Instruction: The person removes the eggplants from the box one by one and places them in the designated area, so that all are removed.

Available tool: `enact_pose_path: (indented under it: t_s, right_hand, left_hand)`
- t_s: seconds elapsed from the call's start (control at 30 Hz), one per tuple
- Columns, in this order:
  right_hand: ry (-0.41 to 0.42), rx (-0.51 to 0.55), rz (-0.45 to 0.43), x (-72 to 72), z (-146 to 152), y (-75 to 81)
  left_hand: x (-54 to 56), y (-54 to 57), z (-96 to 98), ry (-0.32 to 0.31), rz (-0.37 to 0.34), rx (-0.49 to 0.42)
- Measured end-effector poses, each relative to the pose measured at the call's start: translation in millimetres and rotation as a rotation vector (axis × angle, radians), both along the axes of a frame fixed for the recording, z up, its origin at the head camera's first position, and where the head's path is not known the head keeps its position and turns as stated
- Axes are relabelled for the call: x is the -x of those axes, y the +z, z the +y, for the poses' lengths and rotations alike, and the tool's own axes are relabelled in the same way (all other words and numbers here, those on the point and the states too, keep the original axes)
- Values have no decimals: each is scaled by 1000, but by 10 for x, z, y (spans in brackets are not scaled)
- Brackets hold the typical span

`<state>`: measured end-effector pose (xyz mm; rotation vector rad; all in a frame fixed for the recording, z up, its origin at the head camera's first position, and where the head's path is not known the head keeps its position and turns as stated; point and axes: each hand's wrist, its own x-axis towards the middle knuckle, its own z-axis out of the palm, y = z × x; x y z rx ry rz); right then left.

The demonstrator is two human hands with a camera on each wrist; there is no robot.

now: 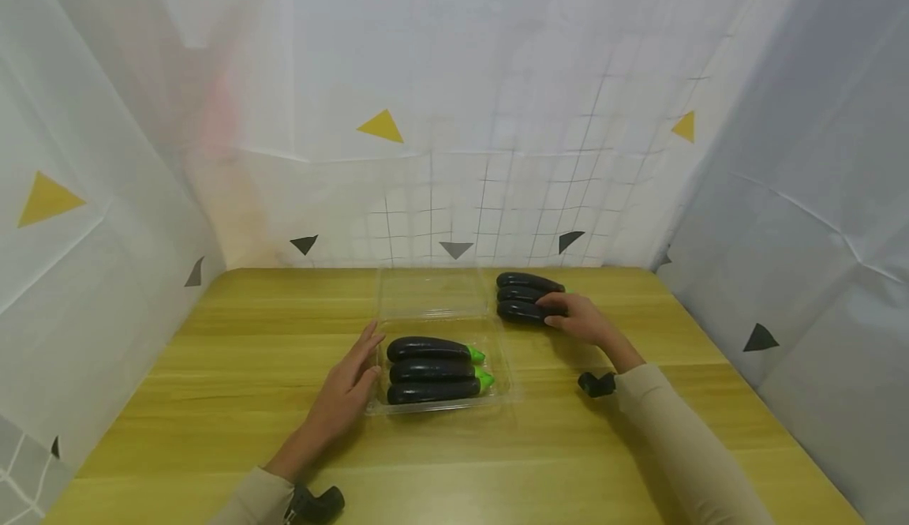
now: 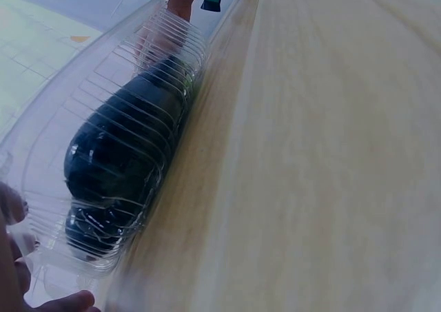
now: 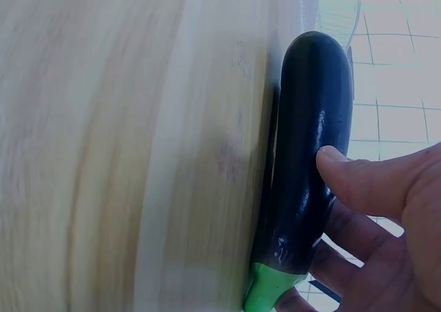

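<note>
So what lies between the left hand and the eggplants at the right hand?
In the head view, the open clear plastic clamshell with three eggplants in its base lies between them.

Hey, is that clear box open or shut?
Open. The box has its lid folded back on the far side, leaving the three eggplants inside uncovered.

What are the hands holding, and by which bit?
The right hand grips the nearest eggplant of the three on the right by its dark body, toward the green end. The left hand just touches the clear box.
</note>
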<state>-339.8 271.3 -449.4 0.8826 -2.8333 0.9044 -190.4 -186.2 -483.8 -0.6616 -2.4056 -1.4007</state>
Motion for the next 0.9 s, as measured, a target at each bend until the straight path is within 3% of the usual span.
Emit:
enact_pose_path:
  t_s: [0.37,0.9]
  right_hand:
    - [-22,-3,-30,-1,-19,-14]
    - [-63,-15,-31,-93,-46,76]
  left_hand:
    - [1,5,15,-7,42,-9]
    - [12,-22,-2,-1,26,8]
